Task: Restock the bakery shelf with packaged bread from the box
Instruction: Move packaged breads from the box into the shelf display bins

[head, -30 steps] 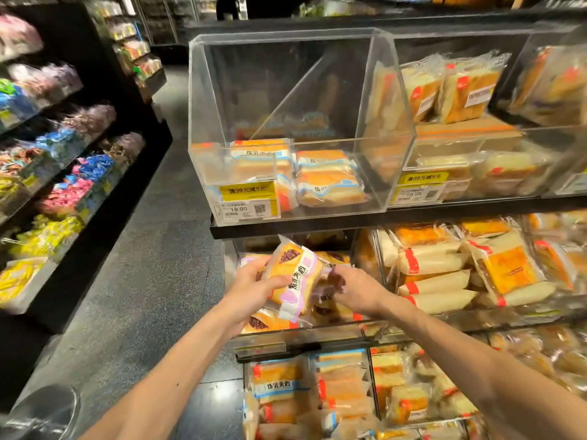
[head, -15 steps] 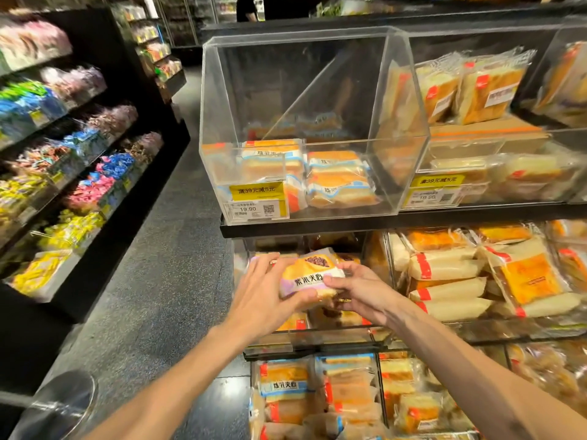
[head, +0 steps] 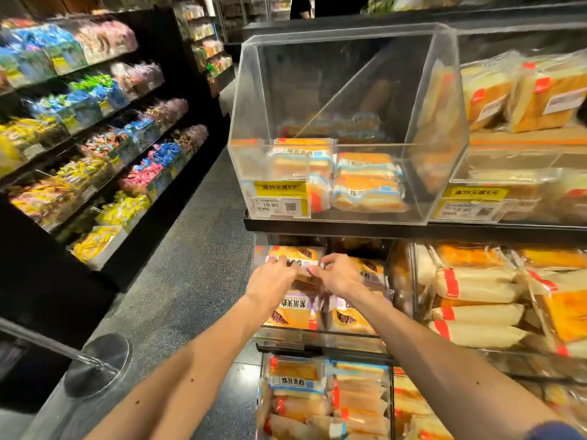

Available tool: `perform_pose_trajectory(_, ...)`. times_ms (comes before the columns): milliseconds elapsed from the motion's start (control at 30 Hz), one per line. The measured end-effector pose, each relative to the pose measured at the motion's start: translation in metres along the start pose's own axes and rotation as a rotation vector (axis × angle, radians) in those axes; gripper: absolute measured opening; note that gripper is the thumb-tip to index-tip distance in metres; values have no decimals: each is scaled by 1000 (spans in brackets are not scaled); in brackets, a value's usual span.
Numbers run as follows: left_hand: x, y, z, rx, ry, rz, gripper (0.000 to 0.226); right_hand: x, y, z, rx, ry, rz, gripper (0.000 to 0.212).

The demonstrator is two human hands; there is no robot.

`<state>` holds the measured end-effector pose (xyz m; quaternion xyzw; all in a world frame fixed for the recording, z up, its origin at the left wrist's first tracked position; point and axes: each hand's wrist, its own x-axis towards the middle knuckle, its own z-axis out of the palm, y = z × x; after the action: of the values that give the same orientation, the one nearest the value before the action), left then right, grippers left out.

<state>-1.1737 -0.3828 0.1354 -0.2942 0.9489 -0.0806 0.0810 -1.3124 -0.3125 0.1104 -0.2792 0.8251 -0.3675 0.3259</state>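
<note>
- Head view: left hand and right hand both pinch an orange-and-purple wrapped bread packet inside the middle clear shelf bin — above similar packets.
- Clear acrylic bin overhangs above; candy shelves stand left.
</note>
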Motion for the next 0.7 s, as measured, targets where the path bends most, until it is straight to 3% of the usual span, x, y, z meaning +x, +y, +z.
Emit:
perform_pose_trajectory(200, 9, 3, 3, -27, -20, -69, 51, 8, 9, -2, -41, -19, -60, 62)
perform_pose_trajectory(367, -4, 4, -2, -133, 47, -89, 38, -28, 6, -32, -331, 18, -249, 36)
perform_pose_trajectory(567, -85, -14, -46, -315, 216, -176, 25, -84, -11, -44, -592, -54, -693, 40)
perform_pose_trajectory(700, -184, -38, -43, -357, 282, -294, 16, -136, -32, -1, -630, -242, -1000, 44)
